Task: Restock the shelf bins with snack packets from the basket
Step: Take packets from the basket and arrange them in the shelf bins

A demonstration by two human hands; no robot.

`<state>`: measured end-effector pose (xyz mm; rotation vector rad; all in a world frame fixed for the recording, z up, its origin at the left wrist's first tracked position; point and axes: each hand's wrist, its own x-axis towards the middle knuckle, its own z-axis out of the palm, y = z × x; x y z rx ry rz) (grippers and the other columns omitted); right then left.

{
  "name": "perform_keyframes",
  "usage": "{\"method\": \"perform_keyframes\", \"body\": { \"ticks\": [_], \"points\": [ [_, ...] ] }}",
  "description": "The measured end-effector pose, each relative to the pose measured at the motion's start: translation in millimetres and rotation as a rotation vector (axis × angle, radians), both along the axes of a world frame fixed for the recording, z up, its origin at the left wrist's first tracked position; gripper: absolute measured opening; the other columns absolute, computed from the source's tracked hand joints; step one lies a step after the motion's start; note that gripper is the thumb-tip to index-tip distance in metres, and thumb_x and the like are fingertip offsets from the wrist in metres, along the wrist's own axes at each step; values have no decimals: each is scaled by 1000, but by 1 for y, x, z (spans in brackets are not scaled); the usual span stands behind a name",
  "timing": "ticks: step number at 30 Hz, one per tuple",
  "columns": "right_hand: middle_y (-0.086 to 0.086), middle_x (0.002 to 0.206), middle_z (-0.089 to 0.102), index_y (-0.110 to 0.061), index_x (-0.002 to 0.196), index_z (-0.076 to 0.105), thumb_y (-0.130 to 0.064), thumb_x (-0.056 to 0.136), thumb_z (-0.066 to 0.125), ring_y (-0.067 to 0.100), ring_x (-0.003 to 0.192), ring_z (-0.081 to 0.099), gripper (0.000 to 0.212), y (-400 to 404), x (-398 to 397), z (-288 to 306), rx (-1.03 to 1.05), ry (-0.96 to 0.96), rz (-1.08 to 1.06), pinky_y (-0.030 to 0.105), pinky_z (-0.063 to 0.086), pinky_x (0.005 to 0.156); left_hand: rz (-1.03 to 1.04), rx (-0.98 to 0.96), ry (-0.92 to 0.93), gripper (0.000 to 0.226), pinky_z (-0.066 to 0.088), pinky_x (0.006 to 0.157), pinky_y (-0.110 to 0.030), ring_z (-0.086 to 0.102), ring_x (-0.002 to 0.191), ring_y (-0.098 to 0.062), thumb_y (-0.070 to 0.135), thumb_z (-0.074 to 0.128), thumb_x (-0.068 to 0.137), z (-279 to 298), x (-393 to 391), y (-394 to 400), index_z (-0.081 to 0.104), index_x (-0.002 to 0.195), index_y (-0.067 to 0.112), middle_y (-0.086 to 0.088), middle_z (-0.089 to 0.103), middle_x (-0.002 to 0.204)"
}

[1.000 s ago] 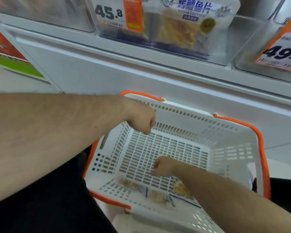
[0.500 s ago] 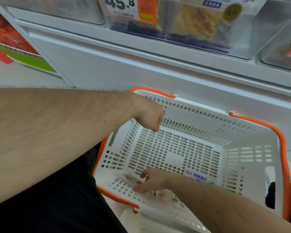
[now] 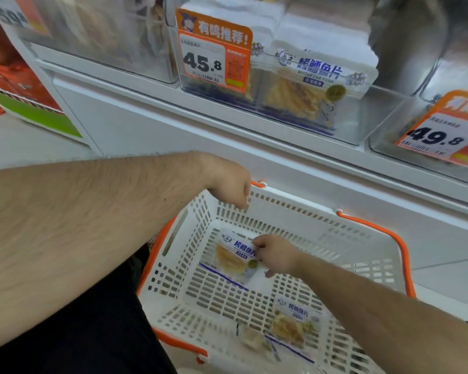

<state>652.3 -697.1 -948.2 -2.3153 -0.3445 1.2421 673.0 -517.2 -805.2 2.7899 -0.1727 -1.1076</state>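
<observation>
Looking down from the head camera, I saw the right hand [image 3: 274, 256] reaching into a white slatted basket [image 3: 303, 214] with orange handles. Its fingers and thumb pinched the right edge of a snack packet [image 3: 234, 256], which sat tilted above the basket floor, just left of the hand. The packet was white with blue lettering and a clear window showing pale golden fish pieces.

The left hand [image 3: 231, 188] was at the basket's far left corner with its fingers curled down over the rim; I could not tell exactly what they gripped.

Inside the basket, a second packet [image 3: 295, 323] of the same kind lay flat near the front right, under the right forearm, well apart from the held one. Another, blurred, lay just left of it.

Above the basket, on a white shelf, a clear bin [image 3: 362, 117] held upright packets of the same grilled cod fillet [image 3: 316, 85]. An orange price tag [image 3: 214, 52] on its front read 45.8. A neighbouring bin on the right carried a tag [image 3: 441, 130] reading 49.8.
</observation>
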Motion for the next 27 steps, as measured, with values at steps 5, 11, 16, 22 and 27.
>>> {"method": "perform_keyframes", "body": {
  "ticks": [5,11,16,22,27],
  "points": [
    [8,84,61,-2,91,64,2,92,41,27,73,61,23,-11,38,71,116,-139,-150,44,61,63,150,-119,-136,55,46,101,-38,57,117,-23,46,61,93,21,7,14,54,135,12,-4,59,132],
    [7,69,46,3,87,65,3,94,46,22,66,47,20,-14,58,144,279,-245,-253,37,55,54,353,-520,-156,34,52,79,-31,69,95,-19,33,72,88,40,13,26,66,118,17,-3,72,112],
    [16,76,59,-2,89,70,3,94,51,20,69,53,20,-10,59,185,436,-270,-323,33,52,53,457,-764,-258,22,46,61,-21,64,84,-13,10,70,89,60,12,28,71,109,19,1,75,104],
    [-5,60,61,-13,85,67,5,88,63,14,55,42,18,-8,59,206,720,-276,-475,27,29,56,584,-1004,-434,22,43,49,-8,63,59,8,0,63,91,88,9,44,69,105,16,6,73,89],
    [-8,46,43,-10,92,66,1,92,60,10,45,20,12,8,65,220,823,-255,-566,27,14,49,649,-1170,-565,25,43,50,-5,63,58,8,-5,59,92,97,11,47,67,107,13,9,70,84]
  ]
}}
